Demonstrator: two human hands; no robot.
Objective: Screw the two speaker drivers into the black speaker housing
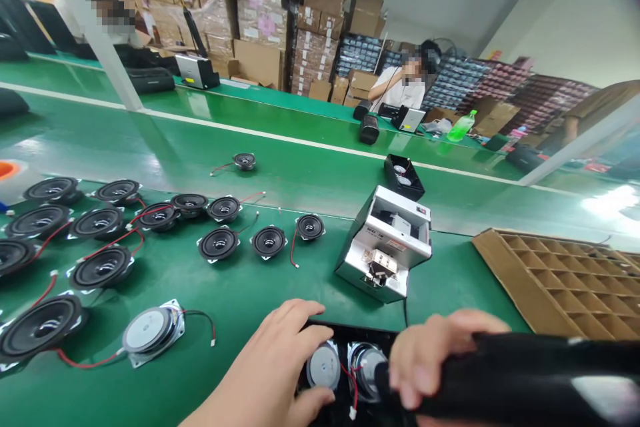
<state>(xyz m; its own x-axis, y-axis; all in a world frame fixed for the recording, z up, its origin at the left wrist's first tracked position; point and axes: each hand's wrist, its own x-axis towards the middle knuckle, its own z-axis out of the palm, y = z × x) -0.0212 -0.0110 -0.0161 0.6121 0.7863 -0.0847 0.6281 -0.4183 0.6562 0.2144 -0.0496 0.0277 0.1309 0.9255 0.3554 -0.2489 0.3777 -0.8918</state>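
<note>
Right hand (430, 357) gripping black tool (525, 380), left hand (280, 360) spread on black housing (350, 333) edge, bare green table (240, 293) beyond.

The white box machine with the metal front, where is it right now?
In the head view, the white box machine sits on the green table right of centre, just beyond both hands, between the speakers and the cardboard divider tray.

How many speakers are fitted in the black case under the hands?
2. One speaker beside the left hand, the other by the right hand gripping a black tool. The hands may hide more.
</note>
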